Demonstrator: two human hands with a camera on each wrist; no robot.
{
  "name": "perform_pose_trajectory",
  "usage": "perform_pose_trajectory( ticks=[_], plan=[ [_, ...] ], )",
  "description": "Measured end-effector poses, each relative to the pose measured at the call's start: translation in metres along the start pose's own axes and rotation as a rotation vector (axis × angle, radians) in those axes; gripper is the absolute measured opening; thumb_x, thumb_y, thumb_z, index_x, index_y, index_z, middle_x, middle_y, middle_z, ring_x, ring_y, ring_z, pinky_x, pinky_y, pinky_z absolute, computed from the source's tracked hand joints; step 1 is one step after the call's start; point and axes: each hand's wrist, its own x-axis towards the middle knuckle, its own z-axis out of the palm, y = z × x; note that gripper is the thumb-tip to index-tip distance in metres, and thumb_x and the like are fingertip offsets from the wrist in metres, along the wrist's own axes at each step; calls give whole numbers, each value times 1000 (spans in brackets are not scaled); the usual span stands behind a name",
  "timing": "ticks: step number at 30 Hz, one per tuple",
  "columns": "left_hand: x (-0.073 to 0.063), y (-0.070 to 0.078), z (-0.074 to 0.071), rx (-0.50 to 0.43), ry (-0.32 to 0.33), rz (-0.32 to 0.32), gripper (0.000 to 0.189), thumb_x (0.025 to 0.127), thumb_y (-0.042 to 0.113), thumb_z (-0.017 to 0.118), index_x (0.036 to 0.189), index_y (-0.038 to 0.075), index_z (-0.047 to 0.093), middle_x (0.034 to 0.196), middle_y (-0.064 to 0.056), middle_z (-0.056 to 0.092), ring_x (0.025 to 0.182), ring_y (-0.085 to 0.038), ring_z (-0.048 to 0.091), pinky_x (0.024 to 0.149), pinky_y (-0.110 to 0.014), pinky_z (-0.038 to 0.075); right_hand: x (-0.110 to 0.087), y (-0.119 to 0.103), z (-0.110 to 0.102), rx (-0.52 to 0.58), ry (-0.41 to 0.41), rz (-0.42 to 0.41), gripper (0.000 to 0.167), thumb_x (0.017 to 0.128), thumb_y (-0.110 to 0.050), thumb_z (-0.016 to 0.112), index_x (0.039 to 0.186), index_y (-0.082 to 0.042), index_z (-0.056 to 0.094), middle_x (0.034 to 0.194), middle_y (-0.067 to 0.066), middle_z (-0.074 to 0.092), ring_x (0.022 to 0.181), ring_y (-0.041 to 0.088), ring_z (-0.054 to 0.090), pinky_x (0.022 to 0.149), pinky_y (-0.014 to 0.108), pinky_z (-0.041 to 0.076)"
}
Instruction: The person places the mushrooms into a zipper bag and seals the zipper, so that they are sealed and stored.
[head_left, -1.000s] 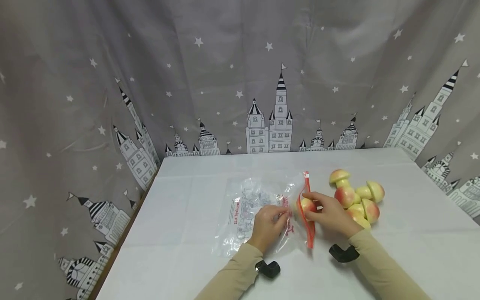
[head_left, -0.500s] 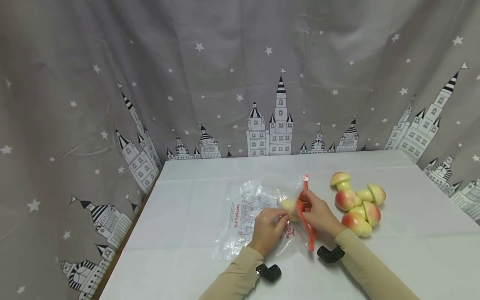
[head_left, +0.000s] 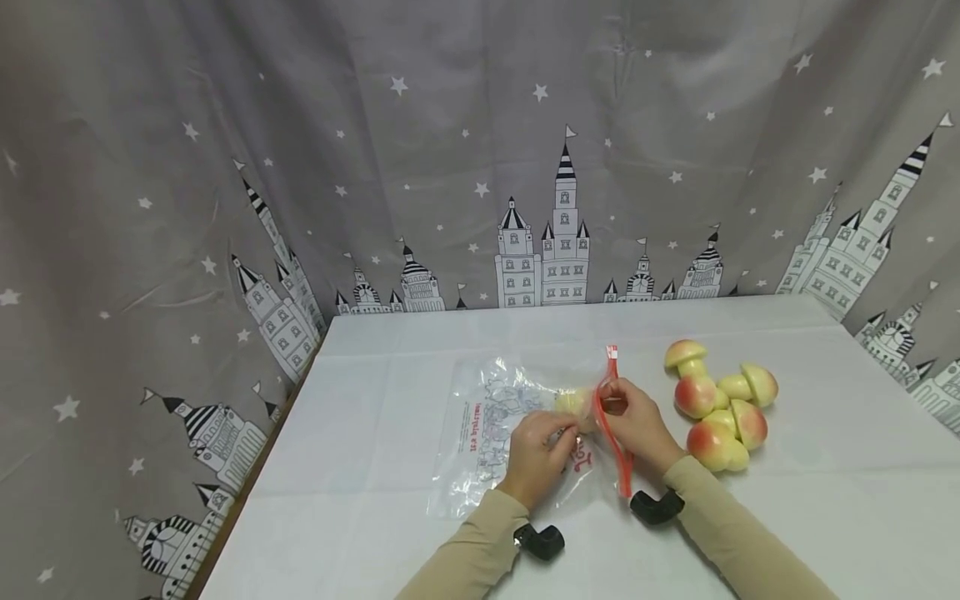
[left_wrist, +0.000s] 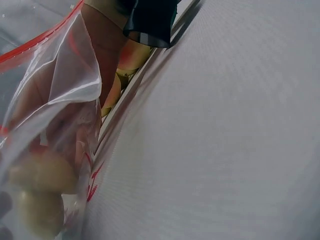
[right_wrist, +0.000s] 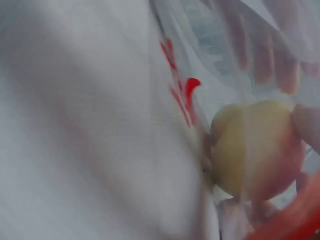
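A clear zip bag (head_left: 468,483) with red and blue print lies on the white table, its red zip edge (head_left: 622,462) towards the right. My left hand (head_left: 534,457) pinches the bag's upper film near the mouth. Through the opening reaches my right hand (head_left: 641,425), its fingers inside the bag. They hold a yellow and red toy mushroom (head_left: 570,402) by its cap, stem pointing left. The right wrist view shows the mushroom (right_wrist: 257,150) close up, with fingertips against its rounded side. In the left wrist view the mushroom (left_wrist: 42,175) appears blurred behind the film.
Several more toy mushrooms (head_left: 716,443) lie in a cluster to the right of my right hand. A grey curtain (head_left: 450,125) with castles and stars hangs behind the table (head_left: 360,392) and along its left side. Black wrist cameras (head_left: 542,543) sit at both cuffs.
My right hand has moved left, carrying the mushroom from the zip edge into the bag. The left hand has stayed on the film. The mushroom cluster lies as before.
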Motion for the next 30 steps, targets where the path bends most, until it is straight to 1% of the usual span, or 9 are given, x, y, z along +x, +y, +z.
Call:
perform_pose_trajectory(
  ticks=[4, 7, 11, 14, 19, 21, 23, 27, 30],
  plan=[
    [1, 1, -1, -6, 4, 3, 10, 85, 8, 76, 95, 11, 80, 90, -1, 80, 85, -16, 72, 80, -26, 56, 0, 0, 2, -17, 30, -8, 23, 82, -6, 77, 98, -1, 61, 101, 17, 71, 97, 21, 71, 82, 18, 54],
    [2, 1, -1, 5, 17, 18, 12, 84, 7, 77, 95, 11, 80, 89, -1, 80, 84, -16, 72, 79, -26, 56, 0, -1, 3, -36, 56, -19, 20, 81, -5, 77, 93, -2, 61, 92, 13, 69, 86, 11, 63, 77, 18, 51],
    [2, 1, -1, 17, 30, 32, 13, 83, 7, 77, 95, 10, 80, 88, -2, 79, 82, -16, 72, 78, -24, 55, -1, -2, 5, -47, 74, -37, 17, 79, -3, 75, 85, -2, 59, 82, 9, 65, 76, 5, 56, 70, 18, 47],
    [2, 2, -1, 13, 37, 41, 13, 83, 6, 77, 95, 10, 80, 88, -2, 79, 81, -16, 71, 78, -23, 55, -1, -1, 7, -45, 77, -37, 14, 81, -2, 74, 86, -1, 60, 82, 12, 67, 77, 8, 60, 72, 18, 50],
    [3, 2, -3, -16, 40, 48, 13, 83, 6, 78, 95, 9, 80, 91, -2, 80, 85, -16, 73, 83, -23, 56, -1, -2, 11, -71, 59, -29, 11, 85, -1, 71, 93, 1, 63, 96, 20, 72, 93, 26, 69, 82, 26, 57],
    [3, 2, -3, -28, 41, 52, 12, 83, 6, 78, 95, 9, 80, 92, -1, 80, 87, -16, 73, 84, -23, 56, -2, -3, 12, -87, 52, -32, 11, 87, -2, 71, 93, 0, 63, 96, 21, 72, 95, 30, 69, 83, 29, 58],
    [3, 2, -3, -35, 46, 66, 12, 83, 6, 78, 95, 9, 80, 92, -2, 80, 86, -16, 73, 84, -23, 56, -3, -4, 13, -98, 47, -38, 13, 86, -5, 74, 91, 0, 63, 94, 20, 72, 93, 30, 69, 83, 30, 58],
    [3, 2, -2, -42, 48, 85, 12, 83, 5, 78, 95, 9, 79, 92, -2, 81, 87, -16, 73, 84, -23, 56, -4, -4, 12, -112, 42, -46, 15, 85, -8, 77, 89, 0, 65, 90, 18, 73, 87, 23, 69, 80, 28, 56],
    [2, 1, -3, -30, 42, 85, 13, 84, 5, 77, 96, 9, 80, 92, -1, 81, 87, -16, 73, 84, -23, 55, -6, -3, 13, -130, 23, -93, 12, 84, -5, 77, 90, 2, 68, 87, 17, 74, 82, 16, 66, 75, 26, 54]
  ],
)
